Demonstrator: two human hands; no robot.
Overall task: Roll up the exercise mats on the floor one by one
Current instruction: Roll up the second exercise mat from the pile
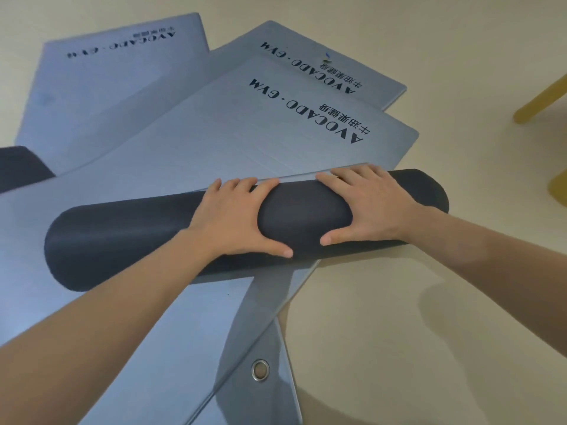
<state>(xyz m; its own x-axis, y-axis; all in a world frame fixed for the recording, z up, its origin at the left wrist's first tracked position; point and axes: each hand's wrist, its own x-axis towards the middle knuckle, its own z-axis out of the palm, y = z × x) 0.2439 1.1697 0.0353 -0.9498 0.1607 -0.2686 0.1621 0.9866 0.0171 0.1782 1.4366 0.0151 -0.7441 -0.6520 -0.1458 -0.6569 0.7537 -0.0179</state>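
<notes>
You are rolling the dark roll [303,216] across the stacked grey mats [214,142], left hand [236,219] and right hand [368,207] spread flat on it, so keep pressure even, since its far end seems slightly ahead.

We have the rolled mat [129,237] lying crosswise on the flat mats [214,139], which overlap on the floor [399,332] and fan out behind it. Our left hand [233,222] and right hand [371,207] rest side by side on the roll's middle.
</notes>
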